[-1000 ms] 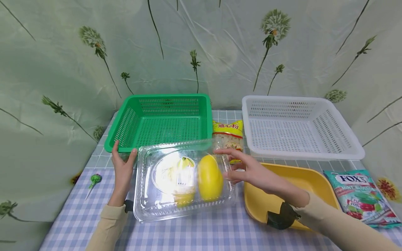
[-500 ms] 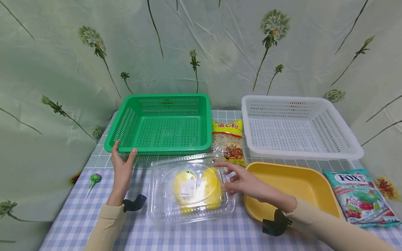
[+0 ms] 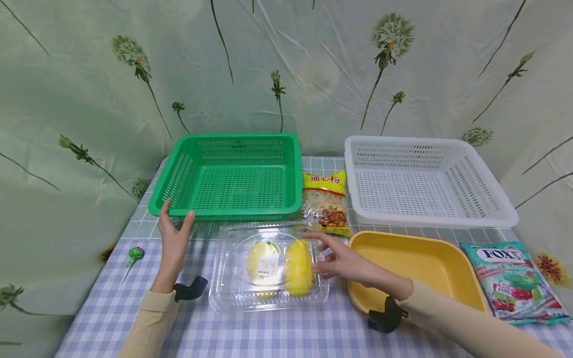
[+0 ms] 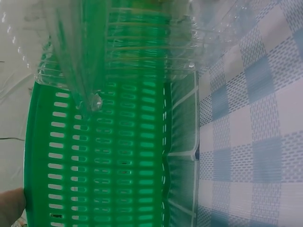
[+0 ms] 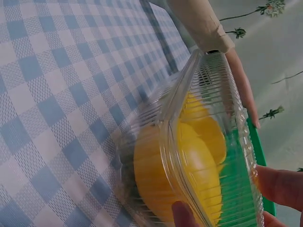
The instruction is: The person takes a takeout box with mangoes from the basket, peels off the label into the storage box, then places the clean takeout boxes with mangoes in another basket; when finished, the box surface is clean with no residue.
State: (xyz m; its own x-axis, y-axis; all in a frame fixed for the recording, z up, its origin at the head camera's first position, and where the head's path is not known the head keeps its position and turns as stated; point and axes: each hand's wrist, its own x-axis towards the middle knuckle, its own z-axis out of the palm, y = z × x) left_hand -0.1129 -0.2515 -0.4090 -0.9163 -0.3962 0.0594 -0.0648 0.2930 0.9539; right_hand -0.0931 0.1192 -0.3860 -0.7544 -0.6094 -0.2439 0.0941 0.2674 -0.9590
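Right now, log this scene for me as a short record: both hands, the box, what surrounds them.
left hand: fingers spread at near rim of green basket
right hand: holds right side of box
box: clear plastic, nearer than green basket
contents: yellow pieces
between baskets: pasta packet
right rear: white basket
before white basket: yellow tub
right of tub: mint bag
far left: lollipop

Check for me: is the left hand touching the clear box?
Apart. The head view shows it: bare checked cloth is visible between the left hand and the clear box.
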